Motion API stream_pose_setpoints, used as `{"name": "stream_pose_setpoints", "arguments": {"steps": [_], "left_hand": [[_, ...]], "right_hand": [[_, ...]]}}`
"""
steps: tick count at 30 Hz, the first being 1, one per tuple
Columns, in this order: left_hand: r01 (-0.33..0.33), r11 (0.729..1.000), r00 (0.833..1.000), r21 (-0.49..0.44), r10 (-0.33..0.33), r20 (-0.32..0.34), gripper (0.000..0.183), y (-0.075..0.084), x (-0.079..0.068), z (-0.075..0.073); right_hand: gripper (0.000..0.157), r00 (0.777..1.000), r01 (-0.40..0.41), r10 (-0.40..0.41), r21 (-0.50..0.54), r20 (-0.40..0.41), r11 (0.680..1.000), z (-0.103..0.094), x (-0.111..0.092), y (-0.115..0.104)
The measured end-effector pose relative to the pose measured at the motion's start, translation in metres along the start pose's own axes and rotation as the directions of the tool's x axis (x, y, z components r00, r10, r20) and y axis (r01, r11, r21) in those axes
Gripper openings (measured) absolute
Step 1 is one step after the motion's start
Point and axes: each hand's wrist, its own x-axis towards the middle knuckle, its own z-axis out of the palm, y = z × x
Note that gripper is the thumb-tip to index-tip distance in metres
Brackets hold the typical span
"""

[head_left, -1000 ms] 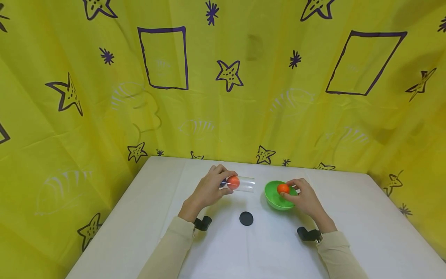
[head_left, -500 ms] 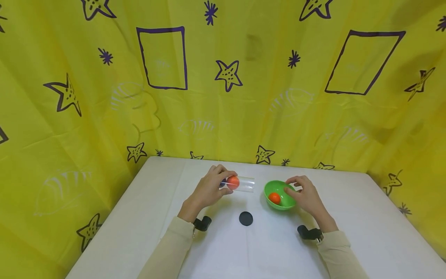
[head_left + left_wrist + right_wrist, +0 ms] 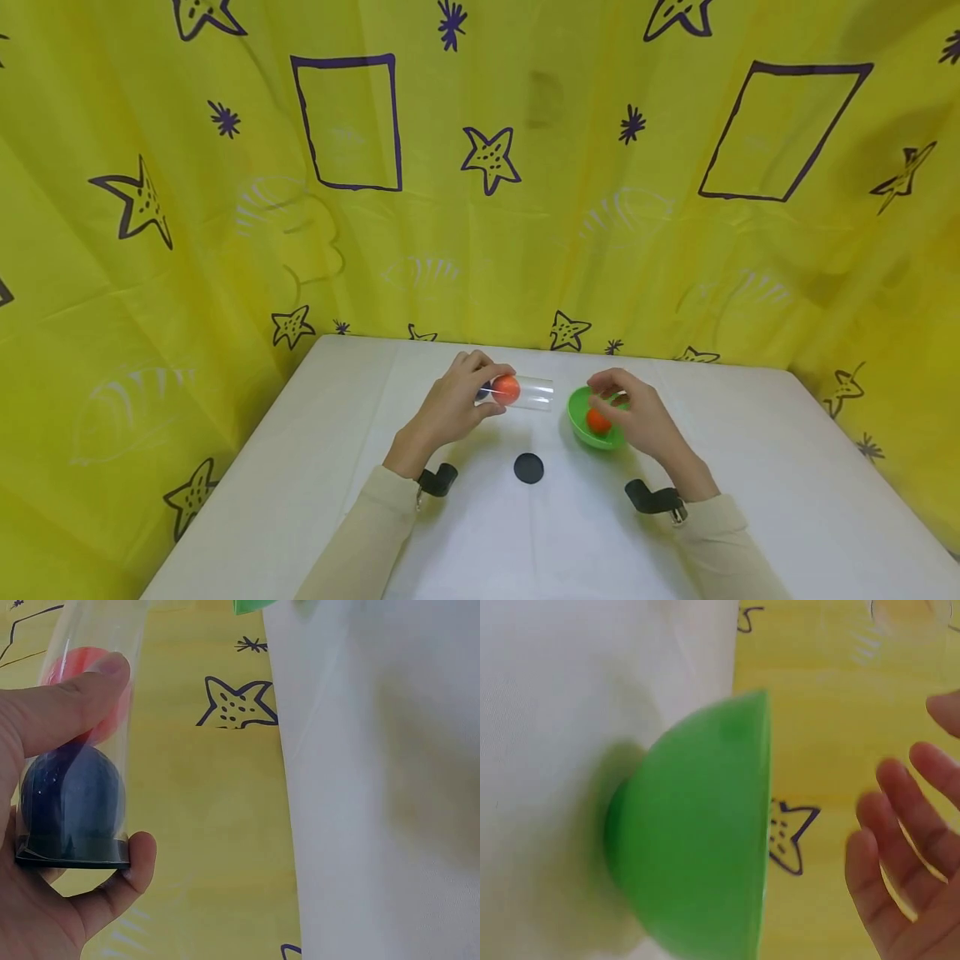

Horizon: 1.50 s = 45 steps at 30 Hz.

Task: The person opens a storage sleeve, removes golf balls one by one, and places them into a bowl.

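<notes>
My left hand (image 3: 452, 402) grips a clear tube (image 3: 536, 393) held sideways above the table, its free end toward the bowl. Inside the tube sit a dark blue ball (image 3: 79, 791), at the black-capped end, and a red-orange ball (image 3: 506, 390) beside it. My right hand (image 3: 637, 414) hovers over the green bowl (image 3: 580, 427), fingers loosely bent and holding nothing. An orange ball (image 3: 597, 421) lies in that bowl, partly covered by my fingers in the head view. The right wrist view shows the fingers apart from the bowl's rim.
A black round disc (image 3: 528, 468) lies flat on the white table (image 3: 480, 533), nearer to me than the tube and bowl. A yellow patterned curtain (image 3: 450, 225) encloses the back and sides of the table.
My right hand let the orange ball go into the bowl, drew off to the right, then came back left over it. The tube has shifted only slightly.
</notes>
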Motion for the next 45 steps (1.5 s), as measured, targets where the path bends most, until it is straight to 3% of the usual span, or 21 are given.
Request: {"name": "stream_pose_setpoints", "arguments": {"steps": [5,8,16,45], "left_hand": [[0.015,1.000,1.000,-0.014,-0.015,0.009,0.047,0.005,0.001,-0.001],[0.020,1.000,1.000,-0.022,-0.020,0.012,0.047,0.007,0.001,-0.001],[-0.026,1.000,1.000,0.011,0.026,-0.004,0.046,0.010,-0.001,-0.001],[0.018,0.999,1.000,0.035,-0.019,0.017,0.051,0.007,0.000,0.003]], "right_hand": [[0.034,0.990,0.028,-0.035,0.058,0.133,0.998,0.010,-0.001,-0.015],[0.044,0.984,0.031,-0.042,0.067,0.173,0.997,0.016,-0.001,-0.022],[0.045,0.992,0.031,-0.034,0.021,0.120,0.999,0.026,-0.002,-0.029],[0.044,0.988,0.043,-0.050,0.046,0.149,0.998,0.020,-0.003,-0.020]]}}
